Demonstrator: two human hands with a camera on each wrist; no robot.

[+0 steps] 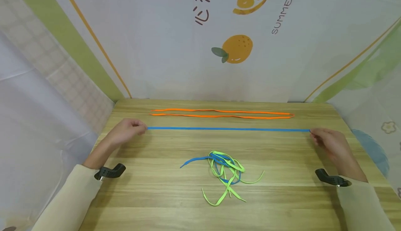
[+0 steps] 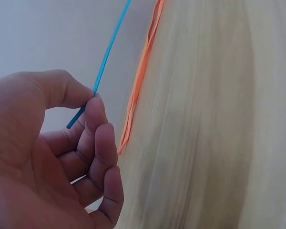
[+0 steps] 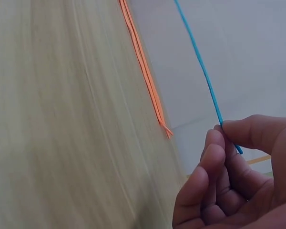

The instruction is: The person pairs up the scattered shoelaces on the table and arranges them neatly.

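Note:
A blue shoelace [image 1: 228,129] is stretched straight across the table, held up between both hands. My left hand [image 1: 129,131] pinches one end between thumb and forefinger; a short tip pokes out past the grip in the left wrist view. At the other end my right hand [image 1: 331,142] pinches the lace the same way, with its tip showing below the thumb in the right wrist view. Behind it, two orange shoelaces [image 1: 219,116] lie side by side along the far part of the table. Nearer, green shoelaces [image 1: 232,182] lie tangled with another blue shoelace [image 1: 195,160].
The wooden table [image 1: 150,196] ends at a white printed cloth [image 1: 175,49] that hangs behind it and at both sides. A black wrist mount [image 1: 111,171] sits on the left sleeve, and another mount [image 1: 332,178] on the right.

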